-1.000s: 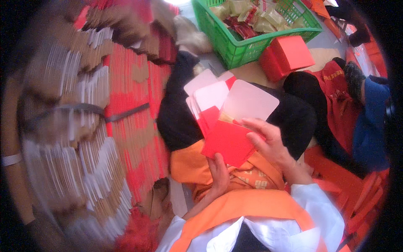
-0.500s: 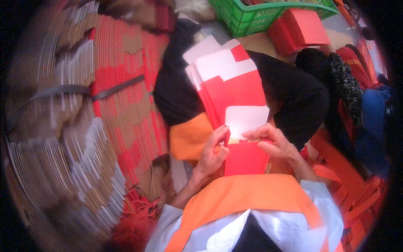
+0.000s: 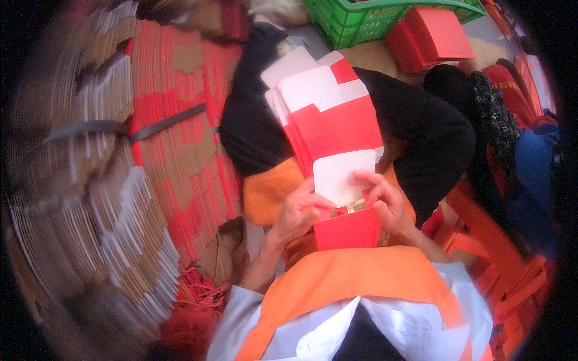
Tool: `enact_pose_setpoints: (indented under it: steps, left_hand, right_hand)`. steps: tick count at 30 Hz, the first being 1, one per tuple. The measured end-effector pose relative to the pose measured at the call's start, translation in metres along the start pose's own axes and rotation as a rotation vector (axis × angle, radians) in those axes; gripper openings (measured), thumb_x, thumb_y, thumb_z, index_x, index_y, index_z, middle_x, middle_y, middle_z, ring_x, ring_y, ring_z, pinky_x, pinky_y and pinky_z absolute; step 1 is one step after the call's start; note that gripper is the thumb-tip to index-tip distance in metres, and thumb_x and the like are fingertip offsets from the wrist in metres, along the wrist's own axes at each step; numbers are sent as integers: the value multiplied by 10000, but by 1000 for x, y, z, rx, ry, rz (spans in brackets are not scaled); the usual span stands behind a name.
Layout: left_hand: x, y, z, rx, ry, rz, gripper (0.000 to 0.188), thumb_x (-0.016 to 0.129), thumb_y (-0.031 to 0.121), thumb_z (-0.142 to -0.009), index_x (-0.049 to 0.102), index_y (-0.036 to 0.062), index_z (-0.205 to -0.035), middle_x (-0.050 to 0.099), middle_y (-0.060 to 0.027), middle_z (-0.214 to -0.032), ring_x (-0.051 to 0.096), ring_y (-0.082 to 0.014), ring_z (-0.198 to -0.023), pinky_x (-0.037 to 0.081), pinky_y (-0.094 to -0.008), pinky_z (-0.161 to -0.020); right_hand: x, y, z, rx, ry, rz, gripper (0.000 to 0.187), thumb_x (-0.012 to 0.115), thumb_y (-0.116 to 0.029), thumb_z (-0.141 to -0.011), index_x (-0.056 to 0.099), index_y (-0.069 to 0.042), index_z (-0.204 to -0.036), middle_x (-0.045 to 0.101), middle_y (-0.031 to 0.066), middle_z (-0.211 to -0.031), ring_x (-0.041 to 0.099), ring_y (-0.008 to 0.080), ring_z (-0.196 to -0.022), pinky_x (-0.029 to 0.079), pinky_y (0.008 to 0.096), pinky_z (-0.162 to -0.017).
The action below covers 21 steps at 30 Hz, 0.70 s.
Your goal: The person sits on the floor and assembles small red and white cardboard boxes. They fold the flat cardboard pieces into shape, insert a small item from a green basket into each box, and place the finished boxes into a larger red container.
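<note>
A red paper envelope (image 3: 347,231) with its white flap (image 3: 344,178) raised stands upright against my orange apron (image 3: 361,271). Its mouth gapes a little, and something small with gold and dark patterning (image 3: 355,206) shows inside. My left hand (image 3: 297,212) pinches the left edge of the mouth, fingertips just over the rim. At the right edge my right hand (image 3: 389,206) holds the envelope, thumb near the front panel and curled fingers by the flap. Beyond it, a fanned stack of red and white envelopes (image 3: 334,129) lies between my legs.
Strapped bundles of red, brown and white folded paper (image 3: 174,144) fill the left side. A green plastic crate (image 3: 361,27) and a red paper stack (image 3: 430,39) stand at the far end. Orange-red strips or pieces (image 3: 500,265) lie at the right, near blue cloth (image 3: 533,180).
The envelope has shifted slightly left, and its mouth has opened wider, so more of the patterned contents shows. My right fingers have lifted along the flap.
</note>
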<state>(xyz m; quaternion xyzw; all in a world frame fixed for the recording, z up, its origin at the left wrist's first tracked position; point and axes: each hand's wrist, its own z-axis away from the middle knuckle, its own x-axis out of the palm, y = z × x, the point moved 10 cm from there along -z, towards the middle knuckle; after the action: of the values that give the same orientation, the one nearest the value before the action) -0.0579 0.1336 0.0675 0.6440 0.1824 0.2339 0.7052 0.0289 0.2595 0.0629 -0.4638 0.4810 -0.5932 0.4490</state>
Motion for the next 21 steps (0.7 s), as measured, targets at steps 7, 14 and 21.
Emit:
enact_pose_setpoints:
  steps: [7,14,21]
  left_hand:
    - [0,-16,41,-81,295,152,192,636,149,-788,524,23,-880,525,-134,-1045,483,-241,-1043,374,-350,-894]
    - [-2,-5,37,-3,470,339,255,653,24,-741,458,37,-906,513,-97,-1018,491,-189,-990,375,-315,-905]
    - [-1,7,29,-56,440,-18,241,594,-47,-721,522,18,-942,516,-89,-983,503,-178,-947,406,-275,-826]
  right_hand:
    - [-6,-16,13,-141,274,187,46,498,-20,-769,460,-33,-791,416,223,-1249,416,254,-1150,322,354,-946]
    - [4,19,14,101,248,-433,218,499,9,-791,417,-27,-989,486,132,-1074,456,193,-1049,346,330,-917]
    - [5,6,3,144,229,-318,182,474,31,-807,452,-8,-984,492,89,-1011,476,152,-948,369,291,-878]
